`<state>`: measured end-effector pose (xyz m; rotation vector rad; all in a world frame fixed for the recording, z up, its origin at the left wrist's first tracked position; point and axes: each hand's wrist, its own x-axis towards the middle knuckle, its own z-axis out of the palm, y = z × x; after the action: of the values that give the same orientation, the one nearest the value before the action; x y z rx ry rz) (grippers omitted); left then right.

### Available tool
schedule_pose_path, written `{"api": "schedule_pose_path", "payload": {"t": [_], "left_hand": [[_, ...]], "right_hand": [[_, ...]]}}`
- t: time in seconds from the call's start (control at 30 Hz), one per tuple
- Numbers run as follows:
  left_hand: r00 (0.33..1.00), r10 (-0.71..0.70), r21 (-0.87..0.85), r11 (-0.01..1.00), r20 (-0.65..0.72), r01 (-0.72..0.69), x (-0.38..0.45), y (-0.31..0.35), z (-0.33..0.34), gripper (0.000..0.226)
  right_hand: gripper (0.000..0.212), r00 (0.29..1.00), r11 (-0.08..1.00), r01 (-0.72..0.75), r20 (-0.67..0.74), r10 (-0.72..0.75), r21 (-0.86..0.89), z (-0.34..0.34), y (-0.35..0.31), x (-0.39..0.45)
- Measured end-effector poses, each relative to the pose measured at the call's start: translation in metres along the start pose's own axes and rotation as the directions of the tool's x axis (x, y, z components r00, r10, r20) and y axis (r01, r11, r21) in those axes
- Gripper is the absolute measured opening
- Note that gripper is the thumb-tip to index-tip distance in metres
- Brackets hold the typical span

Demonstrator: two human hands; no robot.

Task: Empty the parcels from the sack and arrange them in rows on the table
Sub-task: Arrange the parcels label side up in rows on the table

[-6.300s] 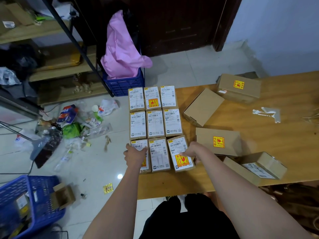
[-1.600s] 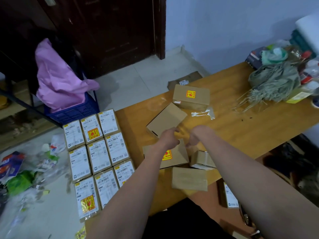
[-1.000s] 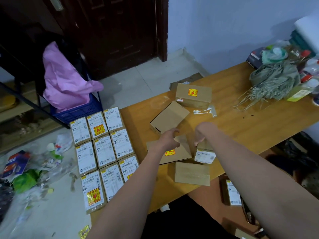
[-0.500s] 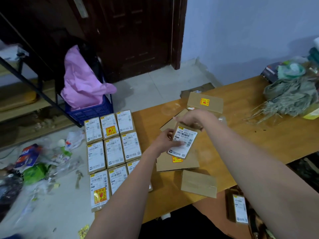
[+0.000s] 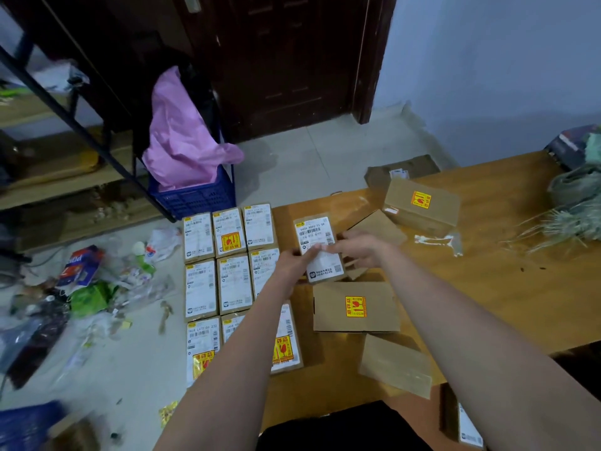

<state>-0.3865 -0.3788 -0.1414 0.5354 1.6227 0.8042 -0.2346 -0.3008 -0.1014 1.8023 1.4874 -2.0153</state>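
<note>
Both hands hold one small brown parcel (image 5: pixel 317 247), white label up, just right of the arranged rows (image 5: pixel 229 271). My left hand (image 5: pixel 291 266) grips its left edge; my right hand (image 5: pixel 359 249) grips its right edge. The rows of label-up parcels fill the left end of the wooden table (image 5: pixel 487 288). Loose parcels lie to the right: one with a yellow sticker (image 5: pixel 356 305) below my hands, a plain one (image 5: pixel 395 364) at the front edge, a plain one (image 5: pixel 377 227) behind my right hand, and a stickered one (image 5: pixel 422 206) farther back.
A grey sack with frayed threads (image 5: pixel 572 203) lies at the table's right end beside a scrap of clear tape (image 5: pixel 439 240). A blue crate with a pink bag (image 5: pixel 192 177) stands on the floor past the rows. Litter (image 5: pixel 91 288) covers the floor at left. Another parcel (image 5: pixel 466 424) lies below the table edge.
Both hands left the rows and reached among the loose parcels. They picked up a small one, turned its label up and carried it left, close beside the rows.
</note>
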Motion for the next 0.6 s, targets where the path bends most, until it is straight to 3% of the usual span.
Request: {"api": "schedule_pose_path", "payload": {"t": [0.27,0.47,0.6], "left_hand": [[0.992,0.109,0.357,0.931,-0.064,-0.08,0.033,0.022,-0.022,0.055],[0.921,0.362,0.739,0.658,-0.143,-0.144,0.077,0.027,-0.058,0.035],[0.919,0.383,0.851,0.51,-0.093,-0.126,0.108,0.023,-0.08,0.051]], "right_hand": [[0.038,0.994,0.998,0.045,-0.101,-0.039,0.053,0.011,-0.035,0.042],[0.034,0.969,1.0,0.014,-0.247,-0.011,0.01,0.019,-0.06,0.089],[0.031,0.96,0.999,-0.02,-0.279,0.009,-0.037,0.026,-0.071,0.114]]}}
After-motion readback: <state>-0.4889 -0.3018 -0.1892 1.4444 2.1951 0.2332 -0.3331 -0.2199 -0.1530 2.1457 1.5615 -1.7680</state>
